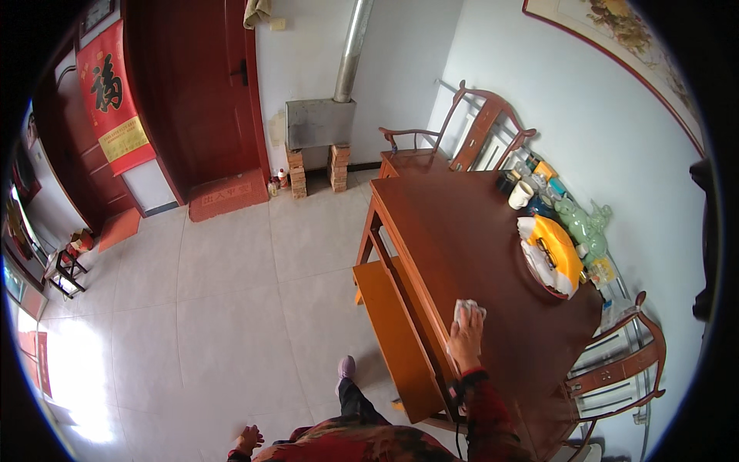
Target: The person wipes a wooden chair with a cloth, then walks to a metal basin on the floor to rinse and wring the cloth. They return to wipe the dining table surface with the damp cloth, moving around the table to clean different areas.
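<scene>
My right hand (pixel 466 342) presses a crumpled whitish cloth (pixel 469 307) onto the top of a dark red wooden table (pixel 444 231), close to its long front edge. Low in the picture, beside my body, hangs my left hand (pixel 249 439) over the tiled floor, its fingers partly curled and nothing visible in them. Beyond the cloth, a round tray (pixel 534 278) carries a yellow and white cloth (pixel 563 245) with eyeglasses (pixel 546 253) lying on it.
A white mug (pixel 521 195), jars and a green ceramic figurine (pixel 583 228) line the table's wall side. Wooden armchairs (pixel 482 130) (pixel 620 369) flank the table. An orange-brown bench (pixel 387 335) sits partly under it. A metal stove box (pixel 320 124) rests on brick stacks near a red door (pixel 193 86).
</scene>
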A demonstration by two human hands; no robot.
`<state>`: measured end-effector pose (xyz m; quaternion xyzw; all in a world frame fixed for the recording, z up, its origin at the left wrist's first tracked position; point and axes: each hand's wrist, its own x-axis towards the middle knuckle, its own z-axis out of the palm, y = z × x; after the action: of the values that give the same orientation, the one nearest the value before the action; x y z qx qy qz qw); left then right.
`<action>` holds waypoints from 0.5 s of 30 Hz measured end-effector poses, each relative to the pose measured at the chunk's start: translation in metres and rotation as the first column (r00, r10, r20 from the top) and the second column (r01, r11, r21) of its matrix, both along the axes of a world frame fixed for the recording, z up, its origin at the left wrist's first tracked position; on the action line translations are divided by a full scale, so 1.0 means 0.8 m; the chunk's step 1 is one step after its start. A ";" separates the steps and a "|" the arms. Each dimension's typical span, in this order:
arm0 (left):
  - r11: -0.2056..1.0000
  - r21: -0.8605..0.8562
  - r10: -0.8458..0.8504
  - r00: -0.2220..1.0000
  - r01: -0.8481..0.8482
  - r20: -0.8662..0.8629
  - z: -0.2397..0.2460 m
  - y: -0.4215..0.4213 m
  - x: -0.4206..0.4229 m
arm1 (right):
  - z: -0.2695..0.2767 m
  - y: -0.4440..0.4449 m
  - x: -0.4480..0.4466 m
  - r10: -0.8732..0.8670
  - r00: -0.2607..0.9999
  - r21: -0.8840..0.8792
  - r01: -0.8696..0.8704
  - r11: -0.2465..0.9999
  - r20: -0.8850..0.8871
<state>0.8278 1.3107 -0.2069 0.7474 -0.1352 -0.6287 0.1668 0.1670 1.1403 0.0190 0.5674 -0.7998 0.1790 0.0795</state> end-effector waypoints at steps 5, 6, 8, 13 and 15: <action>0.995 -0.047 0.087 0.995 -0.085 0.044 0.045 -0.110 -0.030 | -0.004 -0.207 0.014 0.115 0.992 -0.074 -0.118 0.990 -0.044; 0.993 -0.062 0.109 0.993 -0.105 0.050 0.055 -0.133 -0.035 | -0.003 -0.248 0.018 0.151 0.986 -0.117 -0.159 0.980 -0.074; 0.985 -0.094 0.147 0.988 -0.141 0.055 0.068 -0.179 -0.042 | -0.002 -0.327 0.026 0.198 0.980 -0.174 -0.199 0.964 -0.022; 0.978 -0.136 -0.135 0.980 0.156 0.146 0.050 -0.281 -0.040 | -0.009 -0.492 0.045 0.242 0.970 -0.154 -0.238 0.959 0.004; 0.062 0.054 -0.800 0.017 0.997 0.600 0.032 -0.336 -0.027 | -0.013 -0.538 0.055 0.223 0.975 -0.171 -0.219 0.961 0.001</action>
<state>0.8065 1.0422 -0.1810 0.5465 -0.7485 -0.3277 -0.1835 0.2111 0.7096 0.0087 0.6424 -0.7140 0.2601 0.0991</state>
